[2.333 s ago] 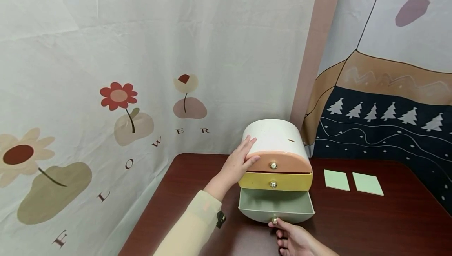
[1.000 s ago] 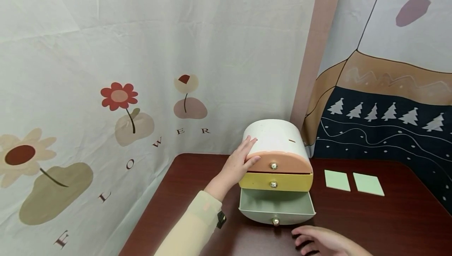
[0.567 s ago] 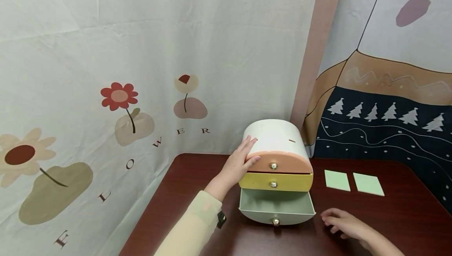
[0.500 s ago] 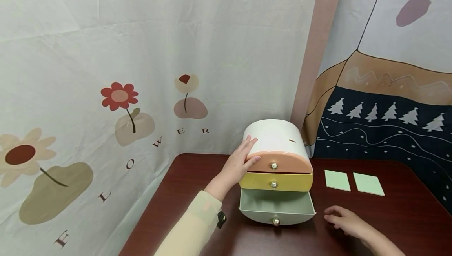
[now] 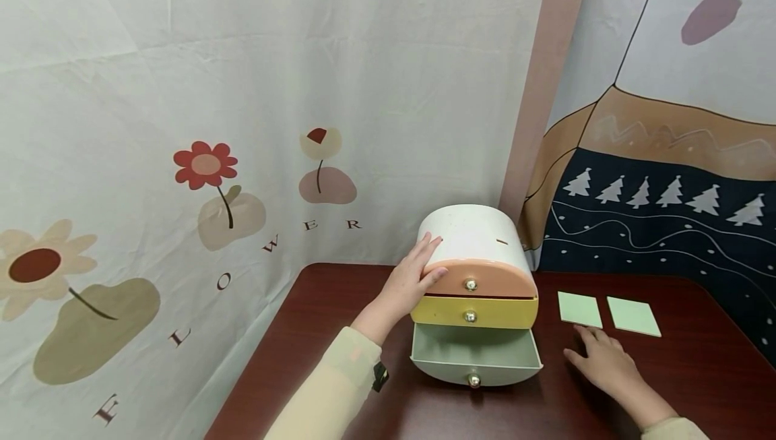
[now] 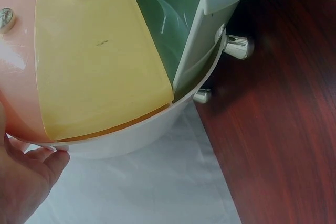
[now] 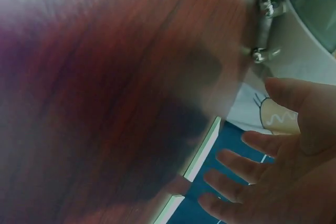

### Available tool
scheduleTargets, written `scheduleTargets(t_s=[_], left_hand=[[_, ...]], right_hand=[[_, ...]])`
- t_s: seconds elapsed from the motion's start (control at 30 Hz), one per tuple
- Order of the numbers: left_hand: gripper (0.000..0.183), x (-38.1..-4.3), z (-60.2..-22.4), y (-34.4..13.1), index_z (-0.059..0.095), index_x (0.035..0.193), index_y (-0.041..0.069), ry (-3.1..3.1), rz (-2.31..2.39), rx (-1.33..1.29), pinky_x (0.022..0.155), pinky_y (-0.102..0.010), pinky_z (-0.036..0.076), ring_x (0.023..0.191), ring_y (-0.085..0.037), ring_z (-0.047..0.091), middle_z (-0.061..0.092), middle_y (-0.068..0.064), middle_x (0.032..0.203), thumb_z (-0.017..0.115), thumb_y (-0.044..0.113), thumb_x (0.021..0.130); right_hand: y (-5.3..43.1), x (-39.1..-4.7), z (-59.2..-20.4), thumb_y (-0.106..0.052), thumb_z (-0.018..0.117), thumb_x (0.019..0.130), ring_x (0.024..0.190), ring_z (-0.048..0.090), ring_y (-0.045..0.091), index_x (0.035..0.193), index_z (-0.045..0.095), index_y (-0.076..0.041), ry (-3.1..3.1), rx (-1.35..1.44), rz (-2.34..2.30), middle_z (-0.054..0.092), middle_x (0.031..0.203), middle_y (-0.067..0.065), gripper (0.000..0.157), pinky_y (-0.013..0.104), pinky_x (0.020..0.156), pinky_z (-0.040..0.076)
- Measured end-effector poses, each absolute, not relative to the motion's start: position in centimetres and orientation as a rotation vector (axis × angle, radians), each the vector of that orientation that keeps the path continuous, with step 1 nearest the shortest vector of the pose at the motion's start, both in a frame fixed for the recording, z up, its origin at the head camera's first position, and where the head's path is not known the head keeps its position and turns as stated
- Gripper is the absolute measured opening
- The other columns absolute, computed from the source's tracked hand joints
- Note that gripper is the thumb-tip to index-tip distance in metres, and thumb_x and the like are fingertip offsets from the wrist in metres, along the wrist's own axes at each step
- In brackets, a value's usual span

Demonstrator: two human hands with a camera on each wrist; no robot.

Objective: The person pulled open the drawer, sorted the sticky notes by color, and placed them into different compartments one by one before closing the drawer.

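A small white chest of drawers (image 5: 473,228) with a rounded top stands on the table. Its orange top drawer (image 5: 503,281) and yellow middle drawer (image 5: 439,312) are pushed in, while the pale green bottom drawer (image 5: 445,371) is pulled out with nothing visible inside. My left hand (image 5: 403,285) rests on the chest's left side, fingers spread over the white shell and the thumb at the orange front. My right hand (image 5: 606,362) hovers palm down with relaxed fingers, its fingertips at the near edge of the left pale green note pad (image 5: 578,308). Nothing is in it.
A second pale green note pad (image 5: 633,316) lies just right of the first on the dark red wooden table (image 5: 697,372). Behind the table hangs a printed cloth (image 5: 388,123) with flowers. Small metal feet (image 6: 202,95) hold the chest up.
My right hand has let go of the green drawer's knob and moved right, then forward to the left note pad. My left hand has stayed on the chest.
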State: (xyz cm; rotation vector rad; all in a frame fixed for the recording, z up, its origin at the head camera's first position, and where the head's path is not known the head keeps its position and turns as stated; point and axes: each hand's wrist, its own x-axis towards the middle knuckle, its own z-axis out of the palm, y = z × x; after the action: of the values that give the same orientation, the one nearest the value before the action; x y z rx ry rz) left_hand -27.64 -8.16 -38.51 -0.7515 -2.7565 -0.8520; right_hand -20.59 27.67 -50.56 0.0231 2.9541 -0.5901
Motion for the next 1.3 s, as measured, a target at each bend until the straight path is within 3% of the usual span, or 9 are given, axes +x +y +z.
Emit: scheduleTargets(t_s=[0.3,0.47,0.87,1.3], left_hand=[[0.065,-27.7,-38.5,-8.1,0.02,0.151,0.036,-2.765,-0.855,-0.744,0.11,-0.052,0.03,0.142,-0.025,0.027,0.012,0.004,0.16,0.041,0.058,0.093],[0.064,-27.7,-38.5,-8.1,0.02,0.151,0.038,-2.778,-0.858,-0.727,0.11,-0.052,0.029,0.142,-0.024,0.027,0.012,0.006,0.16,0.041,0.058,0.093],[0.065,-27.6,-38.6,-8.2,0.019,0.151,0.038,-2.772,-0.862,-0.731,0.11,-0.053,0.03,0.143,-0.025,0.027,0.011,0.006,0.16,0.04,0.06,0.093],[0.066,-27.7,-38.6,-8.1,0.019,0.151,0.037,-2.779,-0.854,-0.73,0.11,-0.051,0.03,0.143,-0.024,0.026,0.011,0.006,0.16,0.04,0.06,0.093]], right_hand=[[28.1,-22.7,-51.3,-0.049,0.048,0.094,0.131,0.01,0.059,0.142,0.029,0.008,3.025,0.015,-0.664,0.014,0.144,0.04,0.077,0.074,0.099,0.014],[27.9,-23.8,-51.5,-0.048,0.047,0.095,0.133,0.008,0.058,0.143,0.026,0.008,3.056,0.005,-0.676,0.011,0.146,0.038,0.077,0.074,0.1,0.011],[28.1,-26.4,-51.5,-0.043,0.05,0.094,0.128,0.016,0.058,0.141,0.022,0.014,3.097,0.234,-0.595,0.015,0.141,0.042,0.079,0.072,0.1,0.021],[28.7,-26.8,-51.1,-0.041,0.044,0.096,0.119,0.021,0.059,0.137,0.019,0.023,3.0,0.409,-0.677,0.019,0.132,0.046,0.081,0.068,0.089,0.034]])
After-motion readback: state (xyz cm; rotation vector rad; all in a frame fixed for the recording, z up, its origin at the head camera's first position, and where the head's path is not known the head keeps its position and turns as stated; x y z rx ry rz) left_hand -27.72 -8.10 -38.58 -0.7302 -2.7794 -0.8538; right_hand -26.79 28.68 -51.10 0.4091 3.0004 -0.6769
